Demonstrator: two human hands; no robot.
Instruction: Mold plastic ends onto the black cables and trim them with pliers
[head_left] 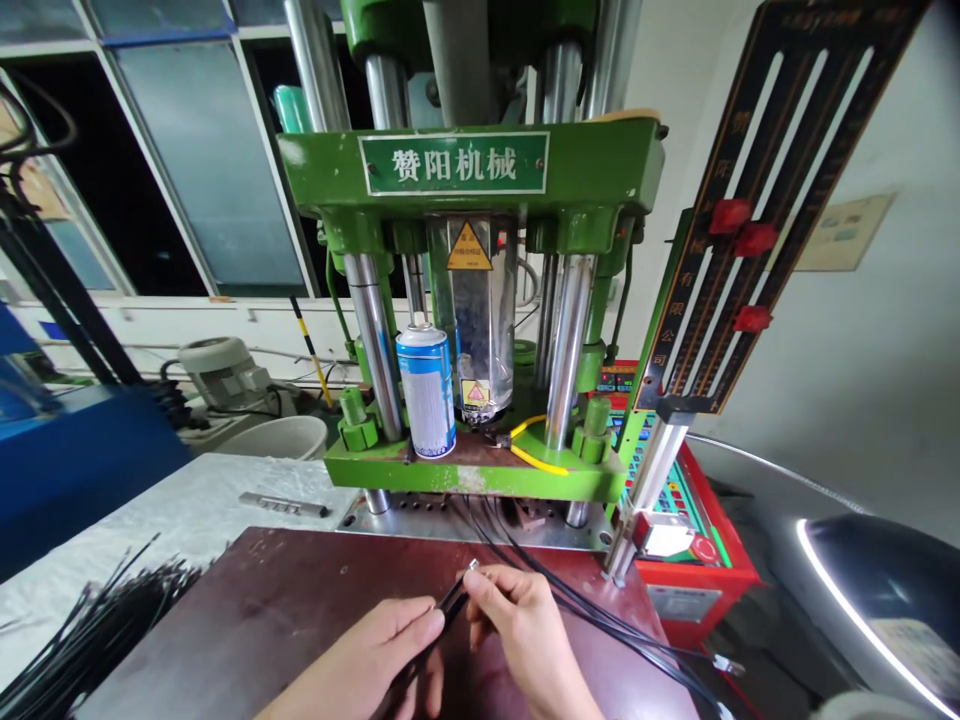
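Note:
My left hand (pixel 397 635) is closed around thin black cables (pixel 452 602), above the near part of the brown tabletop. My right hand (pixel 517 615) pinches the cables close to their far end, where a small shiny tip (pixel 472 566) sticks out past the thumb and forefinger. How many cables lie between my fingers is hidden. Just beyond my hands stands a green press (pixel 472 482). More black cables (pixel 574 595) run from beneath its lower plate across the tabletop to the right, close by my right hand, with pale connectors (pixel 727 664) at their near ends.
On the press plate stand a blue and white spray can (pixel 427 395) and yellow-handled pliers (pixel 529 445). A bundle of black cables (pixel 97 630) lies at the left, near a metal bar (pixel 283 503). A red control box (pixel 697 560) and an upright black slotted scale (pixel 750 200) stand right.

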